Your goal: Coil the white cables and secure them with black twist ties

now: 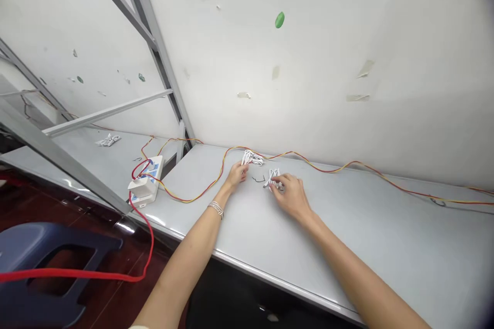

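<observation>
- Left hand [236,175]: fingers curled in, almost no gap, pinching the near-left end of the far cable bundle [253,158]. An end grip probably leaves the coil lying flat.
- Right hand [292,194]: fingers bent, part open, tips on the near cable bundle [273,177]. Cannot tell whether they grip it or only rest there; the hand hides its right part.
- Both bundles white, gathered into compact loops, presumably to prevent tangling. The near one lies just right and nearer, on the tabletop [247,226].
- Between the hands, a thin dark wire piece [258,180], loose and bent; looks like a tie, though too small to be sure.
- Beaded bracelet [216,208] on the left wrist.
- Red-and-yellow wire [328,170] snakes along the far edge by the wall panel [316,51], perhaps routed there to free working room.
- Left: power strip [156,165] with a white adapter [141,186] at its near end; red cable [148,249] drops over the near edge.
- Farther left, beyond the metal frame [111,112], another white bundle [108,140].
</observation>
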The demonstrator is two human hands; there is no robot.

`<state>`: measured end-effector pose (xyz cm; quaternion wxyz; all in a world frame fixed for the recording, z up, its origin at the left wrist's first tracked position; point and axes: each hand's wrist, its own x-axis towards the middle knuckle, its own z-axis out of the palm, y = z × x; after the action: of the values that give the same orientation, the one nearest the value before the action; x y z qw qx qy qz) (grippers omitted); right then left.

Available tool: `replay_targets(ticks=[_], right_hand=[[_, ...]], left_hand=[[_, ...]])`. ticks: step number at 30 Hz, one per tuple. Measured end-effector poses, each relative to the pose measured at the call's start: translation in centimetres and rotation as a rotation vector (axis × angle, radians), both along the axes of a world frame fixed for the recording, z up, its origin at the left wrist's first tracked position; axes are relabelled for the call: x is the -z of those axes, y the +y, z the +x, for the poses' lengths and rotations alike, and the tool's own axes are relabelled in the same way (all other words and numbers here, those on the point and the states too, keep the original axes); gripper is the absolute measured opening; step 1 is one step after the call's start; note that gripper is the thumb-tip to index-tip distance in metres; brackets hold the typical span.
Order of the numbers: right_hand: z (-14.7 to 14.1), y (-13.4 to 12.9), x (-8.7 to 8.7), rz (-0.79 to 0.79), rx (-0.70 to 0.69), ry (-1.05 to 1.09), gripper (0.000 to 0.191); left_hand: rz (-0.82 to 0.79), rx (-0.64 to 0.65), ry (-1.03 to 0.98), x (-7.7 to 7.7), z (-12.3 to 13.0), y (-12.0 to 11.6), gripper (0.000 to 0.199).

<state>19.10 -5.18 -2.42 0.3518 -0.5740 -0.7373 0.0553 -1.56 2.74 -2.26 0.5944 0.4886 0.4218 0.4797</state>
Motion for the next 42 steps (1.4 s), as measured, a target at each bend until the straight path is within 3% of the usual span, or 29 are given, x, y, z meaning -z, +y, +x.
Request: replay_targets(ticks=[6,9,12,20,26,31,38,42], right_hand=[[-2.9,1.5,0.1,0.026,-0.055,-0.254,0.025],[-3.9,2.6,0.8,0.062,-0.039,-0.323,0.015],[-4.8,3.1,1.7,0.134,-0.002,-0.337,0.022],[-5.4,2.4,1.7,0.273,0.002,-0.136,0.019],[-5.0,2.8,1.7,0.246,0.004,-0.056,0.02],[-4.7,2.4,1.1,0.265,-0.034,0.066,0.021],[-4.6,1.9,0.5,0.31,-0.072,0.168,0.023],[-4.8,1.7,0.3,0.306,-0.064,0.217,0.025]], left_hand=[[-0.01,0.051,-0.009,0.4,-0.2,0.3,0.017],[0.007,0.067,-0.007,0.6,-0.3,0.5,0.023],[0.038,0.065,-0.006,0.7,-0.3,0.4,0.02],[0.01,0.103,-0.032,0.1,-0.4,0.5,0.028],[0.004,0.144,-0.069,-0.1,-0.2,0.1,0.029],[-0.033,0.25,-0.063,-0.1,0.6,-0.5,0.038],[-0.033,0.323,0.008,-0.6,1.4,-1.6,0.03],[-0.031,0.443,0.063,-1.1,1.2,-2.0,0.026]])
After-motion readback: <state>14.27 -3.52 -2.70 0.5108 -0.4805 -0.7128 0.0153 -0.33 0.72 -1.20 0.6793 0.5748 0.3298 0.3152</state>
